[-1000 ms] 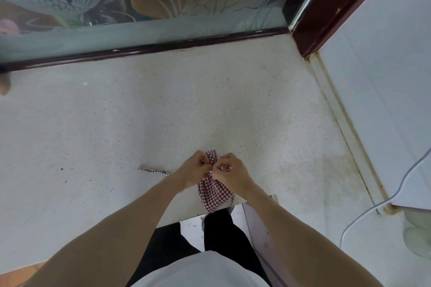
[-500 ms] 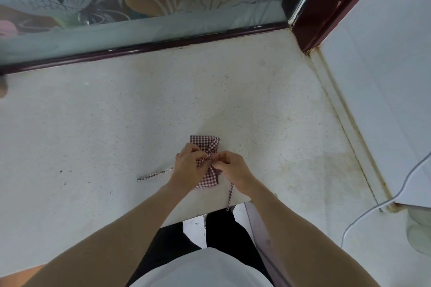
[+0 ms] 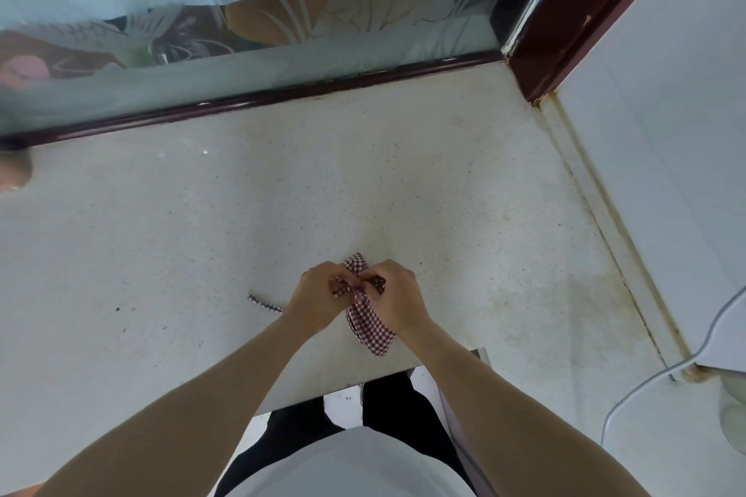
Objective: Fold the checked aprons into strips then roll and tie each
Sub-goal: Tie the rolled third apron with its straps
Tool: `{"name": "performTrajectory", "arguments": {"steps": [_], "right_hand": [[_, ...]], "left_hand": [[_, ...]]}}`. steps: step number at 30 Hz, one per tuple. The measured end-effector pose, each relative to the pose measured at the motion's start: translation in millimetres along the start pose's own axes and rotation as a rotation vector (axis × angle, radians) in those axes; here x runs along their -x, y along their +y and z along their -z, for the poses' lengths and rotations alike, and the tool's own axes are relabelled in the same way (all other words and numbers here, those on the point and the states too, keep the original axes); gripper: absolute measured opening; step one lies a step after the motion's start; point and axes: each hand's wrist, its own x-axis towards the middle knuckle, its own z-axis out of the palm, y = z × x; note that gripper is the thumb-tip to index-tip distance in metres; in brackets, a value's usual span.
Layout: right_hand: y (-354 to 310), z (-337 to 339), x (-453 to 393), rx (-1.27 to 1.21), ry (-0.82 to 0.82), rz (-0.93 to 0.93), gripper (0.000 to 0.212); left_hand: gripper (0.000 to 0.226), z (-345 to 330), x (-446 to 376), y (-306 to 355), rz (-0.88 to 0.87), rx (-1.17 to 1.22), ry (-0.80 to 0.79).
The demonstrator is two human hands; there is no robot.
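A rolled red-and-white checked apron (image 3: pixel 370 325) lies on the pale speckled counter (image 3: pixel 202 254) near its front edge, its length running away from me. My left hand (image 3: pixel 319 299) and my right hand (image 3: pixel 397 301) meet over the roll's middle, each pinching part of the apron's tie strap where it crosses the roll. One loose end of the tie strap (image 3: pixel 264 303) trails out to the left on the counter. The knot itself is mostly hidden by my fingers.
A frosted glass panel in a dark red frame (image 3: pixel 282 93) closes the counter's far side, and a white tiled wall (image 3: pixel 666 173) its right. A white cable (image 3: pixel 666 371) hangs at the right. Someone's fingers (image 3: pixel 12 173) show at the left edge.
The roll has turned from lying across to lying lengthwise. Both hands have come back together over its middle, pulling the tie strap.
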Motion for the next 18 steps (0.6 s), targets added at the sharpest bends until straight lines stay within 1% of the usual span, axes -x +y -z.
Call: {"name": "performTrajectory", "arguments": {"steps": [2, 4, 6, 10, 12, 13, 15, 17, 18], "right_hand": [[-2, 1, -2, 0.002, -0.012, 0.013, 0.017], [-2, -1, -5, 0.020, -0.040, 0.020, 0.020], [-1, -3, -5, 0.029, -0.074, 0.021, 0.021], [2, -9, -5, 0.137, -0.165, 0.042, 0.027], [4, -10, -5, 0.178, -0.174, 0.014, 0.029], [4, -10, -5, 0.172, -0.155, -0.012, 0.029], [4, -12, -5, 0.148, -0.087, -0.056, 0.025], [1, -15, -6, 0.160, -0.012, -0.073, 0.025], [1, -17, -6, 0.184, 0.030, -0.066, 0.028]], "left_hand": [[0.025, 2, -1, -2, -0.076, -0.076, -0.002], [0.018, 3, -3, -3, -0.178, -0.162, 0.007], [0.016, 3, -5, -6, -0.272, -0.252, 0.025], [0.020, 4, -3, -12, -0.367, -0.437, 0.116], [0.019, 7, -3, -11, -0.408, -0.496, 0.142], [0.015, 8, -4, -10, -0.413, -0.507, 0.139], [0.002, 10, -9, -7, -0.339, -0.543, 0.098], [0.008, 10, -12, -5, -0.212, -0.531, 0.026], [0.008, 11, -14, -4, -0.143, -0.462, -0.012]]}}
